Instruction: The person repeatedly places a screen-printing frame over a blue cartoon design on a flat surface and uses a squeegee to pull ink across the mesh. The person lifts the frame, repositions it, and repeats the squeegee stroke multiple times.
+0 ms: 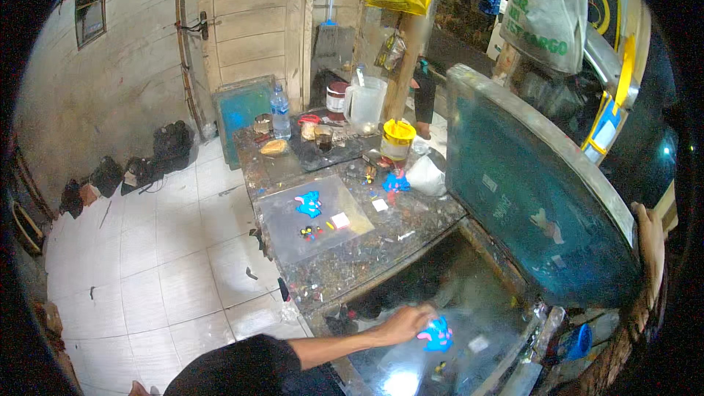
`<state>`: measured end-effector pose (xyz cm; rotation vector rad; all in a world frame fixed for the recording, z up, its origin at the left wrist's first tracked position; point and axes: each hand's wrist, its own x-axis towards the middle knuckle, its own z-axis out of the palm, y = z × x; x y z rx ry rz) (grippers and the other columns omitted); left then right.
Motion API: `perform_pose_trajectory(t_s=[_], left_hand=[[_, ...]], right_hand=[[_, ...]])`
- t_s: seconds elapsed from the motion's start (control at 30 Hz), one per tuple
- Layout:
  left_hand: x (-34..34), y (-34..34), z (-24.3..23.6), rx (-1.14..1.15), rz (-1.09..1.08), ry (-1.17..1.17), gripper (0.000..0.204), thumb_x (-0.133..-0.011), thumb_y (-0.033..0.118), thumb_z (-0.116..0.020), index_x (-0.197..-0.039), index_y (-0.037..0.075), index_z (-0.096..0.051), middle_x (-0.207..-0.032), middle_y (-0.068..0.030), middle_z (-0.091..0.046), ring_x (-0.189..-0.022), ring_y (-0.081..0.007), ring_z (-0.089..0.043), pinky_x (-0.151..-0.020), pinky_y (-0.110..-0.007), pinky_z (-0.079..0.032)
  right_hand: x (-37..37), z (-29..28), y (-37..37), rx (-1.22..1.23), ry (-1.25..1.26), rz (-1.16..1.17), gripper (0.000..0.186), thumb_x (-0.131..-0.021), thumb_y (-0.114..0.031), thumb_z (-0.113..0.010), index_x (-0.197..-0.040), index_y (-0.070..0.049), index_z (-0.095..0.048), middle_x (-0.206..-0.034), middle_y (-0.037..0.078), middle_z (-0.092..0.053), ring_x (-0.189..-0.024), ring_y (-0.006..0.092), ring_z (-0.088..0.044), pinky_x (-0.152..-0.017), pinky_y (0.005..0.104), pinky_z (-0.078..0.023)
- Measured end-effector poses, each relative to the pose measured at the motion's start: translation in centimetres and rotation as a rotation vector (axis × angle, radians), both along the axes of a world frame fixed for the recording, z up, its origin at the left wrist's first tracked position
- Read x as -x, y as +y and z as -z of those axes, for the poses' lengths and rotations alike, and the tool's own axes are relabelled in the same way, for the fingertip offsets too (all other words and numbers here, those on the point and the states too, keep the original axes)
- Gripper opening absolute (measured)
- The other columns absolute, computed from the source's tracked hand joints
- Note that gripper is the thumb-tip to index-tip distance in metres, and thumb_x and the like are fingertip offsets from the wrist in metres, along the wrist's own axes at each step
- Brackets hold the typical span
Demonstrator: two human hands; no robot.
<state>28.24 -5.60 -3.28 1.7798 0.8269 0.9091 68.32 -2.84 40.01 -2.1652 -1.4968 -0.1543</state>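
Head view: we are finding the left hand [403, 325] leaning over a glossy panel [378, 367], its fingers bunching at the upper left edge of a blue figure [438, 336]; whether they are pinching it or merely touching it, we are not able to tell; the right hand [650, 238] is gripping the outer edge of a teal framed screen [506, 191], well right of the left fingers. In our judgement, that grip is holding the screen tilted up, so the panel is lying open to the left hand; a white square [478, 343] and coloured bits [440, 369] are sitting near those fingers, apparently grouped with the figure; a second blue figure [309, 204], on a thin sheet [282, 233] beyond and left of the fingers, is showing a similar grouping. The figure at the fingers is appearing flat, a pink part pointing left, just nearer than the fingertips; its outline is looking almost as broad as tall, so we are not assigning a firm long axis.
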Motion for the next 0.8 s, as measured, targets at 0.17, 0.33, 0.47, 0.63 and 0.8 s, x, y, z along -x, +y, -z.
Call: perform_pose_trajectory(t_s=[0.17, 0.33, 0.47, 0.63, 0.8], left_hand=[[13.9, 3.1, -0.9, 0.222, -0.860, -0.433, 0.032, -0.099, 0.028, -0.064, -0.114, -0.001, -0.065, -0.086, -0.0103, -0.070, -0.070, -0.0230, -0.068, -0.071, -0.036, -0.057], [25.0, 5.3, -0.5, -0.115, -0.926, -0.027, 0.048, -0.098, 0.035, -0.069, -0.127, -0.001, -0.059, -0.094, -0.0141, -0.069, -0.079, -0.0292, -0.068, -0.072, -0.039, -0.058], [26.4, 6.1, 0.5, -0.629, -0.740, 0.875, 0.052, -0.086, 0.025, -0.080, -0.126, -0.001, -0.059, -0.107, -0.0185, -0.067, -0.100, -0.0408, -0.067, -0.078, -0.047, -0.058], [27.9, 8.4, 0.4, -0.467, -0.551, 0.929, 0.024, -0.084, 0.016, -0.079, -0.097, -0.001, -0.070, -0.092, -0.0154, -0.072, -0.086, -0.0340, -0.071, -0.079, -0.045, -0.059], [31.4, 11.5, -4.9, 0.108, -0.401, 0.431, 0.024, -0.091, 0.022, -0.075, -0.105, 0.004, -0.069, -0.108, -0.0133, -0.070, -0.097, -0.0244, -0.068, -0.078, -0.042, -0.059]], right_hand=[[-3.4, 0.6, 1.3, -0.081, -0.009, -0.094, 0.043, -0.104, -0.034, -0.051, -0.124, 0.000, -0.068, -0.119, 0.022, -0.067, -0.107, 0.0291, -0.064, -0.099, 0.0391, -0.046], [-7.4, 1.0, 3.7, -0.178, 0.004, -0.027, 0.054, -0.103, -0.044, -0.055, -0.129, 0.002, -0.065, -0.117, 0.017, -0.068, -0.107, 0.0263, -0.063, -0.099, 0.0394, -0.046], [-8.7, 0.8, 3.8, -0.158, -0.029, -0.009, 0.057, -0.102, -0.047, -0.057, -0.128, 0.003, -0.065, -0.117, 0.018, -0.068, -0.108, 0.0272, -0.062, -0.099, 0.0401, -0.046], [-4.5, 0.7, 2.1, -0.122, -0.018, -0.001, 0.055, -0.101, -0.046, -0.058, -0.125, 0.003, -0.067, -0.116, 0.019, -0.068, -0.109, 0.0287, -0.063, -0.100, 0.0405, -0.046], [1.0, 0.4, 0.6, -0.132, -0.010, 0.014, 0.051, -0.100, -0.042, -0.058, -0.116, 0.005, -0.070, -0.105, 0.020, -0.071, -0.100, 0.0298, -0.065, -0.097, 0.0398, -0.047]])
